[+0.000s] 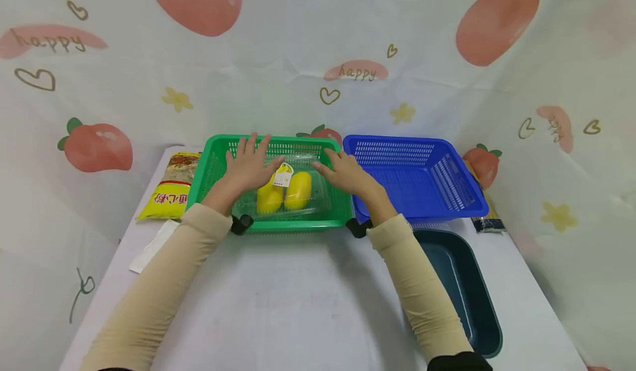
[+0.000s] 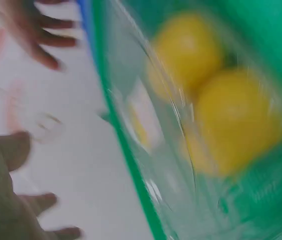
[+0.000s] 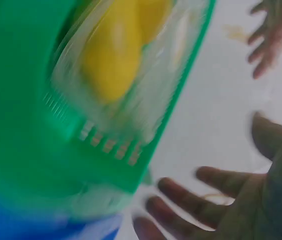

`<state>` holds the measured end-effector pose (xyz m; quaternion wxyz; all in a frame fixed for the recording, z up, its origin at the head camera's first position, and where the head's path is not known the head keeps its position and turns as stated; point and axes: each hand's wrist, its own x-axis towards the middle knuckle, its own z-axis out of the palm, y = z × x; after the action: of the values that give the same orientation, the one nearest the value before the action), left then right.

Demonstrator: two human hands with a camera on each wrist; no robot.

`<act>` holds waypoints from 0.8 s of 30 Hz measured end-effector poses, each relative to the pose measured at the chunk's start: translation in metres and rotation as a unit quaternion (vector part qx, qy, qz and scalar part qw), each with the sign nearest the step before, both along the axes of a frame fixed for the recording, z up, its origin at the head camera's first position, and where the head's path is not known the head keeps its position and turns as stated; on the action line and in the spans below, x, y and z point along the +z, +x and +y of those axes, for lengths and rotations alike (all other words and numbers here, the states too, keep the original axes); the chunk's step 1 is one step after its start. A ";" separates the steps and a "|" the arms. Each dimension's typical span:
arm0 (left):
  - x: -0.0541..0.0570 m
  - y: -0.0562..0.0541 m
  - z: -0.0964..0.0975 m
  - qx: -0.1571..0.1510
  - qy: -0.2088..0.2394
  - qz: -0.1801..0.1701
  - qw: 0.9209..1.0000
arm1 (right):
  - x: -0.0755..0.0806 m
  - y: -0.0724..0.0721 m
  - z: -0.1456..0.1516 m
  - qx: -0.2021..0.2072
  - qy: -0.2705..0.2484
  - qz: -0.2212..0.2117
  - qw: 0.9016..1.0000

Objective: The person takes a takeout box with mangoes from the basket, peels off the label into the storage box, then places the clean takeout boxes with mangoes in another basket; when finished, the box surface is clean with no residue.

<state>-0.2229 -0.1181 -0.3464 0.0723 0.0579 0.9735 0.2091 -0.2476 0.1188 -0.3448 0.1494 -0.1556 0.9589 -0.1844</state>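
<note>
A clear plastic box [image 1: 322, 199] with two yellow mangoes [image 1: 298, 192] inside lies in the green basket [image 1: 293, 226]. A white label [image 1: 282, 178] with a yellow top is on the box. Above the left part of the basket hovers my left hand [image 1: 248, 167], fingers spread and nothing held. My right hand [image 1: 349, 174], also with spread fingers, is over the basket's right end. Both wrist views are blurred; there the left hand [image 2: 11, 190] and right hand [image 3: 220, 200] appear apart from the box.
A blue basket [image 1: 412, 189] stands right of the green one, with a dark-ended packet [image 1: 489, 223] partly hidden behind it. In front is a dark teal tray [image 1: 449, 266], partly under my right sleeve. At left lie a yellow food bag [image 1: 173, 190] and a white sheet [image 1: 151, 248].
</note>
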 end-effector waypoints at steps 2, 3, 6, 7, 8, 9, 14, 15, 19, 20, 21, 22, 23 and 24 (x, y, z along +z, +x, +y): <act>0.001 0.025 -0.005 -0.013 0.018 0.013 1.000 | -0.001 0.010 -0.005 0.004 -0.026 -0.012 1.000; 0.000 0.039 -0.008 -0.018 0.024 0.021 0.999 | -0.003 0.014 -0.008 0.004 -0.029 -0.018 0.999; -0.009 0.080 -0.020 -0.014 0.037 0.053 0.998 | -0.009 0.025 -0.015 -0.009 -0.011 -0.039 0.999; -0.014 0.091 -0.026 -0.003 0.034 0.065 0.997 | -0.011 0.027 -0.017 -0.017 0.000 -0.045 0.999; -0.019 0.101 -0.031 0.011 0.035 0.075 0.997 | -0.014 0.028 -0.018 -0.025 0.009 -0.049 0.998; -0.024 0.109 -0.037 0.027 0.034 0.080 0.996 | -0.016 0.028 -0.019 -0.032 0.018 -0.048 0.998; -0.048 0.128 -0.061 0.093 0.050 0.102 0.989 | -0.029 0.030 -0.026 -0.078 0.043 -0.022 0.996; -0.052 0.129 -0.064 0.100 0.056 0.104 0.988 | -0.032 0.029 -0.028 -0.087 0.047 -0.016 0.995; -0.067 0.130 -0.071 0.114 0.086 0.083 0.986 | -0.040 0.027 -0.032 -0.109 0.057 -0.013 0.992; -0.071 0.130 -0.072 0.114 0.092 0.074 0.986 | -0.041 0.027 -0.033 -0.111 0.056 -0.015 0.992; -0.073 0.129 -0.073 0.114 0.098 0.066 0.986 | -0.042 0.027 -0.033 -0.113 0.053 -0.018 0.992; -0.076 0.129 -0.074 0.112 0.105 0.057 0.986 | -0.043 0.027 -0.033 -0.115 0.045 -0.021 0.992; -0.077 0.129 -0.074 0.110 0.110 0.051 0.987 | -0.044 0.028 -0.033 -0.120 0.032 -0.022 0.992; -0.079 0.128 -0.075 0.108 0.116 0.046 0.986 | -0.044 0.028 -0.033 -0.127 0.015 -0.023 0.991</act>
<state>-0.0946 -0.1929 -0.4252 -0.0031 -0.0298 0.9455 0.3243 -0.2194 0.0855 -0.3885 0.1494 -0.0258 0.9698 -0.1911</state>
